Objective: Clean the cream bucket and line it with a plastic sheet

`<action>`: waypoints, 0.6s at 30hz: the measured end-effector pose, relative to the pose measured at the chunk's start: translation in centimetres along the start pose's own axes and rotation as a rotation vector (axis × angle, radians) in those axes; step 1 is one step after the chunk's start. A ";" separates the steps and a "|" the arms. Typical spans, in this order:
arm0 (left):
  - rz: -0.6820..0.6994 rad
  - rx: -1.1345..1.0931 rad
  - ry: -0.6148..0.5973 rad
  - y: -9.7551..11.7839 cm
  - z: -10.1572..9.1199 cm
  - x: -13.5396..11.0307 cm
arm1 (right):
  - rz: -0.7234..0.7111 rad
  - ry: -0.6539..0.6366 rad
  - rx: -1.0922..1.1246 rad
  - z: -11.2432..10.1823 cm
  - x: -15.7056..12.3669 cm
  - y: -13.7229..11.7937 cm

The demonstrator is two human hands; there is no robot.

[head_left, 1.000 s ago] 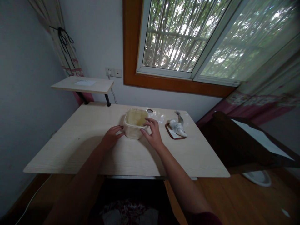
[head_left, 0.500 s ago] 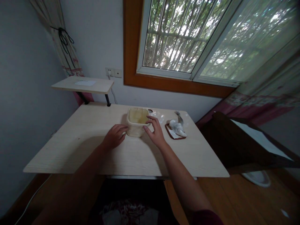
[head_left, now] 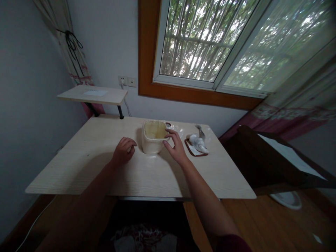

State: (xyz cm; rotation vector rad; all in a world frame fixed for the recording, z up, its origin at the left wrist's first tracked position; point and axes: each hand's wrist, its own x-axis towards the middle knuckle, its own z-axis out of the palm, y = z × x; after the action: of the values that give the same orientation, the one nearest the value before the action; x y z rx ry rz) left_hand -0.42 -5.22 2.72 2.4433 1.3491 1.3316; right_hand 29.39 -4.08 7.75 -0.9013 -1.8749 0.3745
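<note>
A whitish square plastic tub (head_left: 152, 146) with a yellowish inside stands upright on the light wooden table (head_left: 157, 182). At its right front corner is my right hand (head_left: 176, 147), with the fingers over the rim and the thumb against the outer wall. My left hand (head_left: 124, 151) is a short way left of the tub, apart from it. Its fingers are loosely curled, a gap shows between them and the thumb, and nothing is in it. What exactly lies at the bottom of the tub I cannot make out.
Right of the tub, a brown-rimmed tray (head_left: 188, 148) bears a white bundle (head_left: 198, 142); a greyish tail-like piece (head_left: 201, 131) extends behind it. Clear plastic (head_left: 177, 130) lies behind my right hand. A small raised shelf (head_left: 112, 96) stands at the back left, below a wall socket (head_left: 127, 81).
My left hand has come away from the tub's left side, moving a little left. My right hand stays at the rim, shifted slightly right; the tub has turned a little.
</note>
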 end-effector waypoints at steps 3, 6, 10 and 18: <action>-0.060 -0.044 0.122 0.5 -0.3 0.9 | -0.006 -0.023 0.028 -0.2 0.2 0.0; -0.099 -0.092 0.167 1.2 -0.7 2.0 | -0.019 -0.044 0.066 -0.2 0.4 0.0; -0.044 -0.074 0.168 1.9 -1.3 3.3 | -0.029 -0.054 0.109 -0.1 0.6 0.4; 0.234 -0.011 0.019 2.4 -2.3 4.4 | -0.074 -0.006 0.032 0.4 0.6 1.1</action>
State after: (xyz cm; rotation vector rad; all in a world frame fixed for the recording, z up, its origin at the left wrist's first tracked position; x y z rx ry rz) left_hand 0.65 -4.38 8.07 2.6546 1.0815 1.4069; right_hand 29.40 -2.85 7.29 -0.8082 -1.8971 0.3617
